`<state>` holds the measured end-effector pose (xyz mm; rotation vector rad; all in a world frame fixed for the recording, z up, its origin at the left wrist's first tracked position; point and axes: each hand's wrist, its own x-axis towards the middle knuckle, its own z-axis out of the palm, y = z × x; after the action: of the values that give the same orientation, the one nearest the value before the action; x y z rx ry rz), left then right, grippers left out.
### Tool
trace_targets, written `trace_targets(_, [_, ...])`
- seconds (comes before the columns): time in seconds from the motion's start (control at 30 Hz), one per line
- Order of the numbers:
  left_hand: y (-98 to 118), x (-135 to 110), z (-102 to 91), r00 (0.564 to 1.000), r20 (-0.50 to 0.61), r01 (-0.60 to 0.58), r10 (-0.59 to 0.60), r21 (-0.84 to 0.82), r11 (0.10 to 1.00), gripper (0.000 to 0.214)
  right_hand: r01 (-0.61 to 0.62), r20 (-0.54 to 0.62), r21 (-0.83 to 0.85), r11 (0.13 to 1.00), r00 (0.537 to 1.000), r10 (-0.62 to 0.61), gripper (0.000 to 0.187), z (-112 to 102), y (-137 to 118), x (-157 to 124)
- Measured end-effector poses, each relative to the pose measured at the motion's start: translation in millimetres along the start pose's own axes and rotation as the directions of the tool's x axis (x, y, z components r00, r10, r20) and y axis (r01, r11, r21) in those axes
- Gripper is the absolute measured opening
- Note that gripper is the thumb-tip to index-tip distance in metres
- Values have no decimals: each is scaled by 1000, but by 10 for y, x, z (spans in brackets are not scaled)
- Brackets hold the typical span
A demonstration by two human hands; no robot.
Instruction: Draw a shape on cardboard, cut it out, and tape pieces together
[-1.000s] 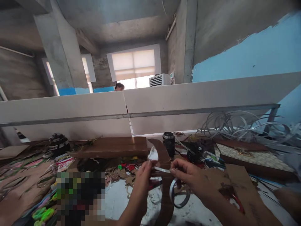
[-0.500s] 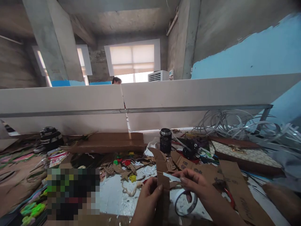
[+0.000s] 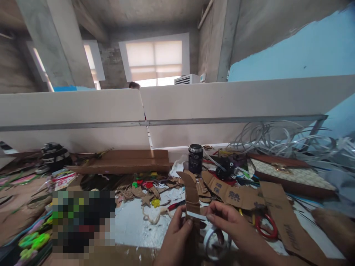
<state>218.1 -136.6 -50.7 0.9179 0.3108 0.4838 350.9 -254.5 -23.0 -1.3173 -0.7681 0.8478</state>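
Note:
My left hand (image 3: pixel 179 232) is closed on a long brown cardboard strip (image 3: pixel 191 192), which stands upright in its grip with the top end bent to the left. A narrow white piece of tape (image 3: pixel 196 215) lies across the strip just by my left fingertips. My right hand (image 3: pixel 231 223) pinches the other end of this tape between thumb and fingers. Below the right hand hangs a tape roll (image 3: pixel 206 244), partly behind the fingers and blurred; whether a finger passes through it, I cannot tell.
Red-handled scissors (image 3: pixel 273 234) and cardboard pieces (image 3: pixel 291 221) lie at the right. A dark jar (image 3: pixel 195 159) stands behind, near a patterned handbag (image 3: pixel 291 173). A cardboard star (image 3: pixel 146 199), yarn flower (image 3: pixel 155 203) and scraps litter the white tabletop (image 3: pixel 130 225). A partition (image 3: pixel 222 99) rises beyond.
My right hand has shifted a little left and down, and the tape now lies lower across the cardboard strip, near my left fingertips. The view has tilted slightly downward.

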Motion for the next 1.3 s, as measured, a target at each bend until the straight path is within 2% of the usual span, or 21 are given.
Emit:
trace_targets(0.17, [22,-24,76,1000,-30,0,-2,-66,998,39,-14,-13,-4,1000,1000,14,45,32,-12,-29])
trace_targets(0.33, [69,-54,121,1000,13,19,-18,-74,997,36,-27,-1,-41,999,1000,27,46,26,-21,-28])
trace_targets(0.67, [18,-19,39,1000,-3,-15,14,-41,999,35,-7,-9,-44,999,1000,7,46,33,9,-12])
trace_targets(0.9, [-65,27,-23,1000,18,14,-12,-97,995,37,-48,-32,-82,996,998,46,56,82,-61,-13])
trace_targets(1.17, [-21,-15,110,1000,-14,-12,9,-181,983,31,-76,-48,-45,996,996,74,57,115,-51,-14])
trace_targets(1.3, [28,-38,76,1000,1,11,-11,-95,995,30,-77,-59,-47,996,996,74,58,121,-65,-13])
